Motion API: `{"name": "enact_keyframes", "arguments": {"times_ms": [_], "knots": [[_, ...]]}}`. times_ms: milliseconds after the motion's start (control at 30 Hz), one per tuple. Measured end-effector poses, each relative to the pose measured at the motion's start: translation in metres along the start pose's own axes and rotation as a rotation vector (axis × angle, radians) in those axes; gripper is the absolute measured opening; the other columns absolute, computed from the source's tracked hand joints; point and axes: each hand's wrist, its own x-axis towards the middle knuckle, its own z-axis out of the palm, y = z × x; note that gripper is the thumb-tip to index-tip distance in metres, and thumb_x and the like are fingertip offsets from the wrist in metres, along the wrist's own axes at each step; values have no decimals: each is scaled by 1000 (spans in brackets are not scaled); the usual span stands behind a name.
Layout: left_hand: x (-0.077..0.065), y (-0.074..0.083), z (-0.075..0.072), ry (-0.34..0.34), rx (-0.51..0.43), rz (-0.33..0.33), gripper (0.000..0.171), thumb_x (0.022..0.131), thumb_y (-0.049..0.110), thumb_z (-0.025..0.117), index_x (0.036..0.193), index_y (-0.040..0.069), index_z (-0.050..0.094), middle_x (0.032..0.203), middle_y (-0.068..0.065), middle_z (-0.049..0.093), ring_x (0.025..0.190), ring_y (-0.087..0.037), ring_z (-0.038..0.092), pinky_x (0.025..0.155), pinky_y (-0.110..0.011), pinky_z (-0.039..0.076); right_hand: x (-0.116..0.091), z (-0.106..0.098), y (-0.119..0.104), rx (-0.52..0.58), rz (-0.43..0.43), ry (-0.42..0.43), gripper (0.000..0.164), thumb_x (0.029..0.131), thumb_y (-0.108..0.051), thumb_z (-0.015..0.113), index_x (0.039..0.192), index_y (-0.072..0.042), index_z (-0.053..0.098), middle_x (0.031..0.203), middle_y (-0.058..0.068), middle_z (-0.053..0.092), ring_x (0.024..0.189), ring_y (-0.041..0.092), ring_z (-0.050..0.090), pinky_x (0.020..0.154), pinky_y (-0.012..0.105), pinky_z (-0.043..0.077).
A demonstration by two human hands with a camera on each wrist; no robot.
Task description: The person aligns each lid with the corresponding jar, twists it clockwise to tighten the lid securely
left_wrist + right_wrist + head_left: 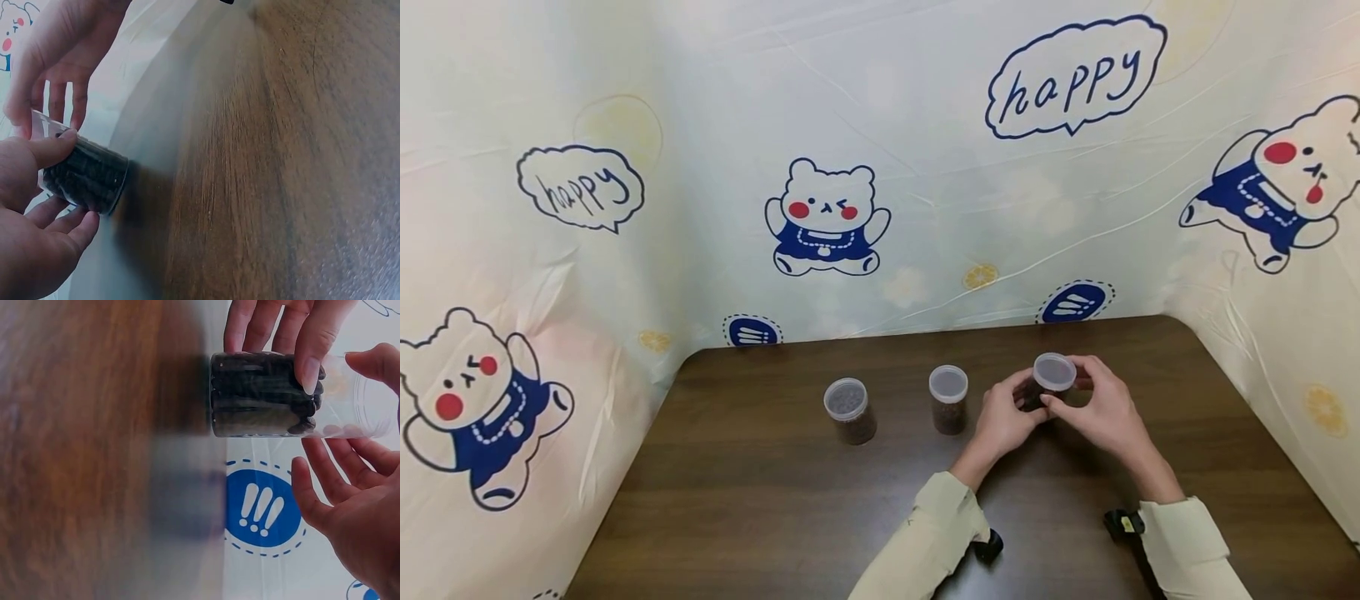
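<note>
A clear plastic jar (pixel 1054 372) with a translucent lid stands upright between both hands, at the right of the table. Dark, bean-like pieces fill its lower part (pixel 262 394); the part under the lid is see-through. My left hand (pixel 1006 418) grips the jar's body, thumb on the near side and fingers round the far side (pixel 37 219). From the right, my right hand (pixel 1103 410) holds the jar's upper part near the lid, its thumb on the wall (pixel 359 494). The jar's base is right at the tabletop.
Two more lidded jars stand upright to the left of the hands: a narrower jar (pixel 949 408) with brownish contents and a wider jar (pixel 853 421). All are on a dark wooden table (pixel 760 500). A printed cloth (pixel 925 208) hangs behind and at both sides.
</note>
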Motion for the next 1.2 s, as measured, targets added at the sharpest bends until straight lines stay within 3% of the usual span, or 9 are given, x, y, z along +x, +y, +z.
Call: {"name": "enact_keyframes", "arguments": {"times_ms": [167,233,400,500,600,800,933,1033,1200], "knots": [[2,-1,2,-5,15,8,51,88,19,87,135,28,70,129,4,76,120,-1,68,104,-23,56,-1,-1,1,1,20,-6,61,83,-15,90,133,1,59,121,19,67,104,25,66,86,-3,41],[2,-1,3,-8,17,5,51,87,19,88,135,27,70,129,3,76,119,-1,68,104,-24,56,-2,-2,1,1,30,-9,61,84,-15,89,134,1,58,122,19,66,106,32,66,86,-3,40],[2,0,2,-22,3,-9,53,87,17,87,136,24,69,131,1,75,122,-5,68,104,-25,56,-3,-4,-1,15,51,-23,62,85,-18,89,136,0,58,124,21,68,105,11,65,86,3,47],[1,-1,2,-22,2,-12,53,88,19,87,137,24,68,132,0,74,123,-5,68,105,-25,56,-3,-4,-3,29,65,-38,63,87,-19,88,138,0,57,125,23,68,107,13,67,85,6,49],[1,-3,1,-19,3,-15,53,87,20,88,137,24,68,132,0,75,122,-5,67,105,-25,56,-3,-4,-4,32,74,-50,63,88,-19,87,139,1,55,126,24,67,111,37,67,86,8,51],[0,-4,0,-27,5,-14,54,88,19,87,138,23,67,133,-2,74,124,-7,67,105,-27,56,-3,-2,-2,18,90,-54,64,89,-21,86,140,1,54,128,24,66,113,36,67,88,12,54],[0,-5,-1,-33,13,-14,54,89,20,86,140,21,66,134,-3,74,125,-10,68,105,-27,57,-4,-1,-1,11,99,-59,65,90,-23,86,140,1,53,129,24,65,113,37,67,90,24,60],[0,-6,-1,-38,15,-7,55,90,20,86,140,21,66,134,-4,73,125,-11,68,105,-28,57,-4,-1,-1,16,100,-58,66,90,-24,86,140,1,52,129,24,65,114,38,67,90,21,59],[-1,-7,-4,-26,20,-19,70,88,21,87,151,20,57,142,-6,69,129,-19,68,107,-31,56,-5,1,-2,36,89,-57,70,89,-25,86,143,0,50,132,24,64,116,37,66,87,1,44]]}}
